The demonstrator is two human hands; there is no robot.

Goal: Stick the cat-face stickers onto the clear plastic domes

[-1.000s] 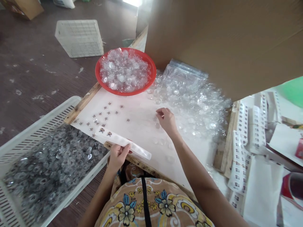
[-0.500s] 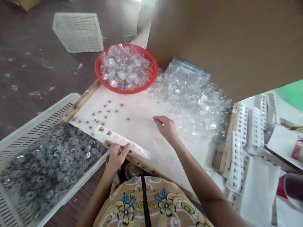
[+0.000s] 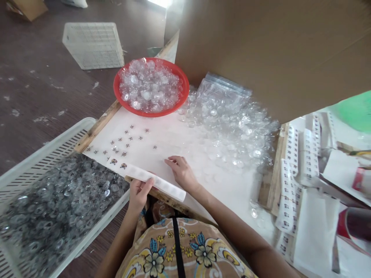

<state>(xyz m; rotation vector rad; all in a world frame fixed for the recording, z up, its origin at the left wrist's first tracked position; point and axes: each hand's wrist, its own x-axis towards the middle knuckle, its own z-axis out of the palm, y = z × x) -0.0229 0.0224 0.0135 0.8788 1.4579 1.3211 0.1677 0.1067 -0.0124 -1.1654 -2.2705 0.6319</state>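
Note:
My left hand [image 3: 140, 193] grips a long white sticker strip [image 3: 162, 186] at the table's near edge, thumb on top. Two dark printed stickers show at the strip's left end. My right hand [image 3: 184, 173] is over the white tabletop [image 3: 171, 135], thumb and forefinger pinched; what they hold, if anything, is too small to make out. Several small printed stickers [image 3: 127, 145] lie scattered on the left of the tabletop. To the right spreads a heap of clear round plastic pieces [image 3: 240, 131].
A red basin [image 3: 116, 87] full of clear pieces sits at the table's back. At lower left, a white crate [image 3: 78, 127] holds many clear and dark pieces. Cardboard [image 3: 275, 50] stands behind the heap. Sticker strips [image 3: 286, 193] and papers lie at right.
My right hand has moved left and nearer to the strip. The strip in my left hand has tilted a little, and the whole view has shifted slightly.

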